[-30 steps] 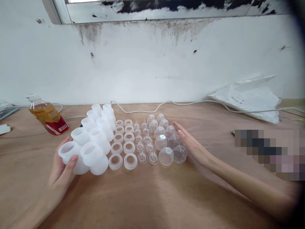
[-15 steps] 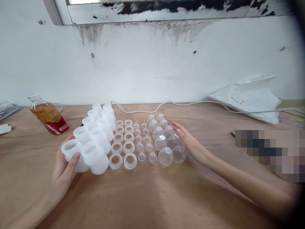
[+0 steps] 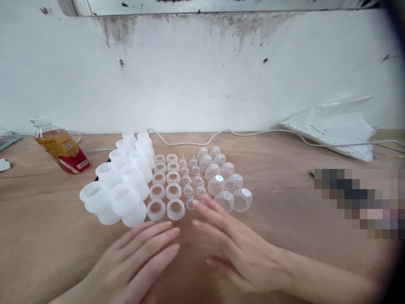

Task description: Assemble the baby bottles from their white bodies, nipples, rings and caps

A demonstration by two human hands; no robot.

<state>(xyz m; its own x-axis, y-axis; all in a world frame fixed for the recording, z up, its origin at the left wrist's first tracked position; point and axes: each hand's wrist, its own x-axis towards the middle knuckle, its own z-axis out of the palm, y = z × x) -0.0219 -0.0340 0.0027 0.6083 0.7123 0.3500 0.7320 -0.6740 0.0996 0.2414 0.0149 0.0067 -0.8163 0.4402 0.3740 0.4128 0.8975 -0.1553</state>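
Observation:
My left hand [image 3: 142,257] is open with fingers stretched out, just in front of two rows of white, wide-necked baby bottles [image 3: 125,198]. Opposite it, my right hand [image 3: 237,245] is open too, fingers apart, and its fingertips cover part of the nearest clear pieces. Neither hand holds anything. Right of the bottles lie two rows of translucent collar rings [image 3: 175,209], then two rows of small clear nipples [image 3: 187,191]. Furthest right are two rows of clear dome caps [image 3: 242,199]; my right hand hides part of the closest ones.
A drink bottle [image 3: 61,145] with a yellow and red label stands at the left. A white cable [image 3: 190,143] runs along the wall. At the back right is a white plastic bag [image 3: 332,124]. A blurred-out patch [image 3: 360,202] covers something on the right.
My left hand has let go of the nearest bottle and moved right and toward me. My right hand has come away from the dome caps, inward and nearer. The view has tilted down slightly.

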